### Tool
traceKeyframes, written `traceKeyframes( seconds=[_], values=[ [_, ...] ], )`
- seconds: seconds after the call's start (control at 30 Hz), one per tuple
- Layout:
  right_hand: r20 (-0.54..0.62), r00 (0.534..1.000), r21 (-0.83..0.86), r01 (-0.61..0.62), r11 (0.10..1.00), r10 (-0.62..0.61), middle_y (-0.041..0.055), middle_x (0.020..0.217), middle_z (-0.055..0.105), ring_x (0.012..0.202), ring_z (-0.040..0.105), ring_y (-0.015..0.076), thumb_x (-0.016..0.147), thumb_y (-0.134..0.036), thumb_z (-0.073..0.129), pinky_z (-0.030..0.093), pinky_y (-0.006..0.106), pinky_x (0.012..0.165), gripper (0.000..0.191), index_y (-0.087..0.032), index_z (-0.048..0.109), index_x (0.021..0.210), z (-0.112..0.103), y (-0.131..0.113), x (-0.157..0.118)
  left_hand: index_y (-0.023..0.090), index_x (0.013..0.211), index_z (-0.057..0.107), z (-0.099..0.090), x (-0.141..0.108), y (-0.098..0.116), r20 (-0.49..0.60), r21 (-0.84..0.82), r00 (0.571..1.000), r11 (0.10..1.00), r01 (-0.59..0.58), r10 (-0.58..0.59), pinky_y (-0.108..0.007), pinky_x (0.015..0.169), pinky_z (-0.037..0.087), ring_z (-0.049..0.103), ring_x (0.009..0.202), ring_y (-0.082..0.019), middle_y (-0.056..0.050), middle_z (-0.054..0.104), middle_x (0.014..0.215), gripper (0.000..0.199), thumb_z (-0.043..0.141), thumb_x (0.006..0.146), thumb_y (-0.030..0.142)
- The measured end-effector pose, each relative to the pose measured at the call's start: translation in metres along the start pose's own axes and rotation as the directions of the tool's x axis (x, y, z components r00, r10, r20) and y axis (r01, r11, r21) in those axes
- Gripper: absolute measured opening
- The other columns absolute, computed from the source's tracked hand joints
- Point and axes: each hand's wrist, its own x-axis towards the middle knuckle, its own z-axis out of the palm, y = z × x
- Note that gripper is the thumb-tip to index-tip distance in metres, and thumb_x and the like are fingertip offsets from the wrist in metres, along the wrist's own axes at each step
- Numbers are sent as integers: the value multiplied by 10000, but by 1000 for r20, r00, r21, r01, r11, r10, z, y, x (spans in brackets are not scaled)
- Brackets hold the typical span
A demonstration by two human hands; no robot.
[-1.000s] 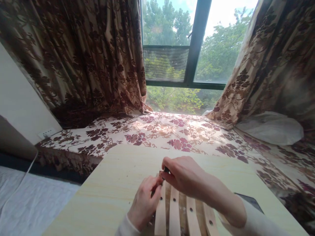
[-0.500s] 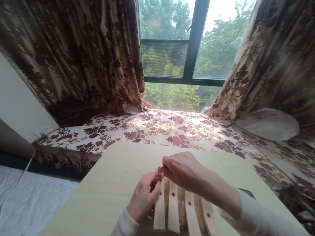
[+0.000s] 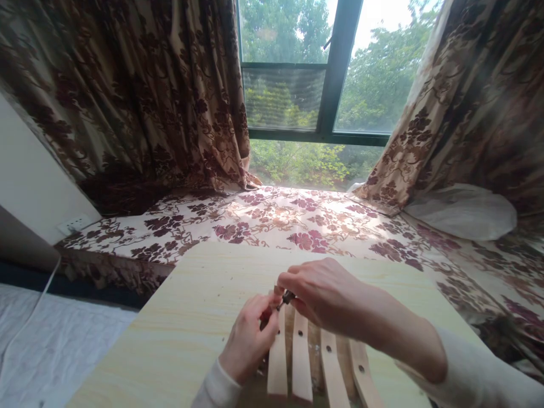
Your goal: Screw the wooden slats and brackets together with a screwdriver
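Observation:
My left hand [image 3: 250, 334] is closed in a pinch over the far end of the leftmost wooden strip [image 3: 277, 362]. A small dark-red thing [image 3: 266, 314] shows partly between its fingers. My right hand [image 3: 321, 292] reaches in from the right, with thumb and fingers closed on a small dark metal piece [image 3: 288, 297]. A thin shaft [image 3: 280, 307] runs from that piece toward my left fingertips; its far end is hidden. Several pale wooden strips [image 3: 301, 365] lie side by side below the hands, each with a dark round spot [image 3: 328, 349] that looks like a screw or hole.
The strips lie over a brownish base on a pale wood-grain table [image 3: 170, 317]. Beyond its far edge is a ledge with a floral cover [image 3: 272, 218]. Patterned curtains [image 3: 204, 113] flank the window. A translucent plastic bag [image 3: 463, 212] rests on the ledge at right.
My right hand has turned and its forearm has moved slightly right, bringing the dark metal piece into view. A black flat object formerly visible beside that forearm is now covered. My left hand stays put.

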Motion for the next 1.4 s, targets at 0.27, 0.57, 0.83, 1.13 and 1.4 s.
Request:
traceKeyframes(
  seconds=[0.27,0.57,0.83,1.13,1.4],
  values=[
    [48,987,-80,-152,985,156,32,602,577,468,402,108,848,-280,498,164,295,463,164,-155,558,762,0,-3,5,177,931,627,-1,0,3,1,25,1000,1000,1,-1,-304,731,451,548,766,-177,-21,581,748,251,404,836,240],
    [69,990,-77,-121,990,126,30,620,598,474,429,113,840,-234,512,162,296,454,116,-154,556,769,-2,-4,0,195,966,625,0,-1,-2,18,10,1000,1000,8,-9,-310,760,442,550,811,-182,-30,607,820,253,421,820,227],
    [75,997,-29,-32,999,34,28,703,620,541,443,115,805,-156,536,190,283,470,34,-156,569,810,-6,-4,1,193,963,615,2,-1,-1,24,3,999,999,33,-33,-311,783,423,534,834,-184,-27,581,825,239,424,826,235],
    [12,1000,18,-11,1000,11,20,700,601,522,367,104,758,-130,512,194,279,476,87,-163,563,820,0,1,1,174,947,624,-1,-1,7,22,-10,998,998,66,-66,-341,763,418,526,809,-206,-38,553,782,258,407,838,261],
    [-53,992,-74,-122,990,118,32,573,578,429,356,103,835,-237,459,136,298,452,156,-166,534,719,10,-4,5,178,894,611,-7,1,8,7,-125,991,983,136,-136,-343,763,432,538,782,-194,-25,578,779,201,477,794,289]
  ],
)
